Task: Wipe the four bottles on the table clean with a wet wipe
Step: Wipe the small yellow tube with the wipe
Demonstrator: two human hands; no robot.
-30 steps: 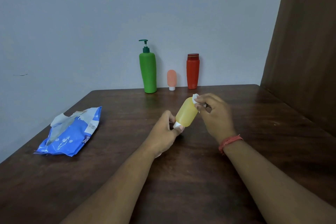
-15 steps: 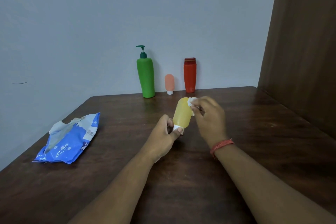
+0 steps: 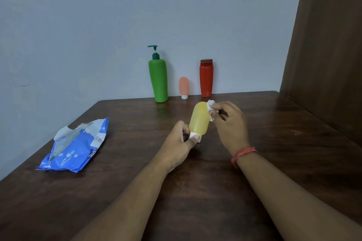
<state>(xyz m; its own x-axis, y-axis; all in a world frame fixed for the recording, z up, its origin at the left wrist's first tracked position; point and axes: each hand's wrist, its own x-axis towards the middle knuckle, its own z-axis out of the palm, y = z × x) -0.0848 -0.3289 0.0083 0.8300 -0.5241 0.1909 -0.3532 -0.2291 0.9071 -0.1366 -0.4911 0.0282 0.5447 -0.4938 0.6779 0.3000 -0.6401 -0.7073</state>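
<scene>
Tilting slightly in mid-air above the table, the yellow bottle points its white cap down toward the person. The left hand has its thumb and fingers pinched together on that cap, holding the bottle up from below. Against the bottle's upper far end, the right hand presses a small crumpled wet wipe, its fingertips closed on the white wad so that the wipe touches the yellow surface just beside them. A red thread band circles the right wrist.

Beyond the fingers, at the far edge of the table against the wall, three bottles stand upright and apart from one another: a green pump bottle, a small peach bottle resting on its white cap, and a red bottle. Well off to the left of the left hand, a blue wipe packet lies flat on the wood with its flap open.
</scene>
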